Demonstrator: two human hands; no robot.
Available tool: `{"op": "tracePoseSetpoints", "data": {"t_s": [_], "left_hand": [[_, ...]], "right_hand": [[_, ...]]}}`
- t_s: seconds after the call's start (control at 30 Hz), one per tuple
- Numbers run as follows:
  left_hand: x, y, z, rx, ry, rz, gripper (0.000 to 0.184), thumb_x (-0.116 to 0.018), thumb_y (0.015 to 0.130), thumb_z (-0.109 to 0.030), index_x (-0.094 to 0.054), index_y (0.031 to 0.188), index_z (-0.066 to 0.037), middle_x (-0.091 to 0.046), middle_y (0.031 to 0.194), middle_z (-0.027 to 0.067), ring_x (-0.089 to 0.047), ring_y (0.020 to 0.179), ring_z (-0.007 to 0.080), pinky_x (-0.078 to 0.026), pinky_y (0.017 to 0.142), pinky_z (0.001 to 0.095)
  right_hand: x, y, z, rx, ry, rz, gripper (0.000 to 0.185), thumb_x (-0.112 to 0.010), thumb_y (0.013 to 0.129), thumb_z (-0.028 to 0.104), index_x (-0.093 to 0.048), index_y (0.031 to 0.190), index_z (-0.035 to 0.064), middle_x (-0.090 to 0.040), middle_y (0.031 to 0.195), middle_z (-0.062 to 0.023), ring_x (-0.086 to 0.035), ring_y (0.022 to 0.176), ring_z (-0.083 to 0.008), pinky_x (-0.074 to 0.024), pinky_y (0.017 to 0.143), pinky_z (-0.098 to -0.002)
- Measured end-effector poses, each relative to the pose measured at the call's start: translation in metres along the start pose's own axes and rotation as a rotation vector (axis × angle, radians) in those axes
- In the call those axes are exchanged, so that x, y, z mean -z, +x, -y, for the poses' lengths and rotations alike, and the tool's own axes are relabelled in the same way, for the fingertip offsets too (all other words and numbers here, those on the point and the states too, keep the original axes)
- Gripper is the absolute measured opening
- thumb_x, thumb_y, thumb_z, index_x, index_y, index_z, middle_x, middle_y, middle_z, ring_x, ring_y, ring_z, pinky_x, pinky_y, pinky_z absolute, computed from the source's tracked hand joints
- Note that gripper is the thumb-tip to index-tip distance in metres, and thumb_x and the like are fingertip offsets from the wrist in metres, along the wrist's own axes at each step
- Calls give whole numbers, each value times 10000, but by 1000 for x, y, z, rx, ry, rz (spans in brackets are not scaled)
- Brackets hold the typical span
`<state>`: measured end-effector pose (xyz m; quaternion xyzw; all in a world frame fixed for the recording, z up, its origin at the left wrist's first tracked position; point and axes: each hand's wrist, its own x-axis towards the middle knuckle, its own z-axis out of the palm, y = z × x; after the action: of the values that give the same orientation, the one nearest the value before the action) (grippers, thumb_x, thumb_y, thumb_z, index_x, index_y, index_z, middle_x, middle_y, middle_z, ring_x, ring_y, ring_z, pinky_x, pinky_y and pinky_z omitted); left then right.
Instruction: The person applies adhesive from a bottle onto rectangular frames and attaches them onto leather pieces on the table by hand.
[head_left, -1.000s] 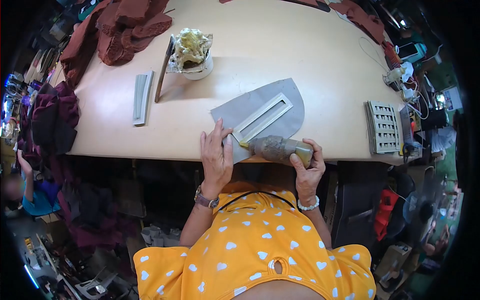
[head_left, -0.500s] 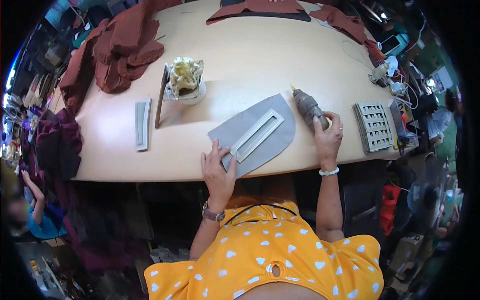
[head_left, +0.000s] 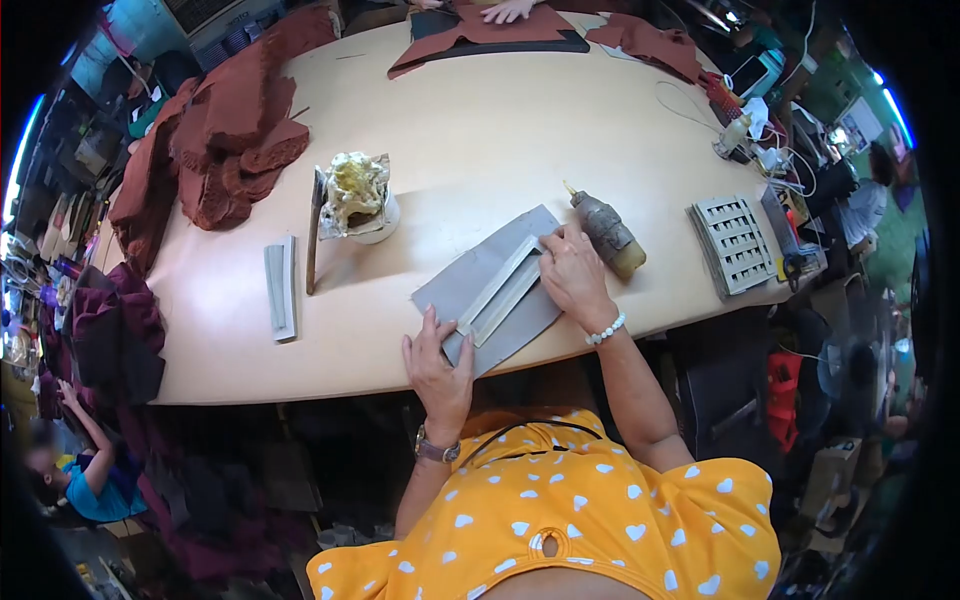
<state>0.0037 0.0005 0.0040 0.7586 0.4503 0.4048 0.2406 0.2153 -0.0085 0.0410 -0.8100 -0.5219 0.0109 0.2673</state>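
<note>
A flat grey piece (head_left: 480,257) with one rounded end lies near the table's front edge. On it sits a narrow, pale rectangular frame (head_left: 493,283), slanting up to the right. My left hand (head_left: 438,378) rests at the frame's lower end, fingers spread, thumb and fingertips against the frame and grey piece. My right hand (head_left: 578,275) has its fingers bent together at the frame's upper end; its fingertips are partly hidden. Just beyond that hand lies a dark-wrapped bottle (head_left: 608,234) with a pointed nozzle, which it does not grip.
A white tub (head_left: 378,226) with a crusted top has a brown stick (head_left: 314,245) beside it. Pale strips (head_left: 281,290) lie left; slotted panels (head_left: 735,245) are stacked right. Red-brown cloth (head_left: 232,130) covers the back left. Another person's hand (head_left: 510,11) rests on far red-brown material.
My right hand has let go of the bottle and moved left onto the frame's upper end. The bottle now lies on the table. My left hand stays at the lower end.
</note>
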Motion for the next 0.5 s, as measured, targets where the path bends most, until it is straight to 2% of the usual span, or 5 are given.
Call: {"op": "tracePoseSetpoints", "data": {"t_s": [0.23,0.33,0.37,0.47,0.5], "left_hand": [[-1,-2,3,-9,35,-7,590,-669,768,-120,-426,1299,-30,-648,965,52,-561,985,251,-279,1009,489],[-1,-3,5,-8,43,2,581,-664,771,-113,-427,1295,-26,-646,976,54,-563,995,250,-278,1012,490],[-1,-4,6,-8,44,3,575,-659,774,-110,-427,1294,-24,-646,981,56,-564,997,251,-276,1014,491],[-2,-2,2,-20,41,17,558,-639,785,-95,-424,1294,-19,-643,990,63,-570,1000,254,-267,1021,496],[0,-3,1,-21,49,21,552,-632,789,-89,-422,1295,-18,-642,993,66,-572,1000,256,-263,1024,497]], "right_hand": [[31,7,7,89,208,-118,169,-590,738,101,-666,846,-5,-597,868,-133,-573,819,-303,-460,763,-357],[42,15,3,-17,390,20,156,-620,726,95,-658,818,-25,-600,797,-118,-585,730,-246,-465,699,-310],[45,16,-4,-20,496,56,173,-603,729,125,-672,808,-12,-629,774,-129,-606,693,-250,-477,650,-334],[68,16,-41,-204,767,126,198,-606,751,140,-670,850,-19,-640,769,-85,-586,685,-147,-463,611,-281],[86,18,-59,-321,810,143,212,-604,768,146,-665,885,-19,-639,773,-41,-557,698,-83,-447,605,-246]]}}
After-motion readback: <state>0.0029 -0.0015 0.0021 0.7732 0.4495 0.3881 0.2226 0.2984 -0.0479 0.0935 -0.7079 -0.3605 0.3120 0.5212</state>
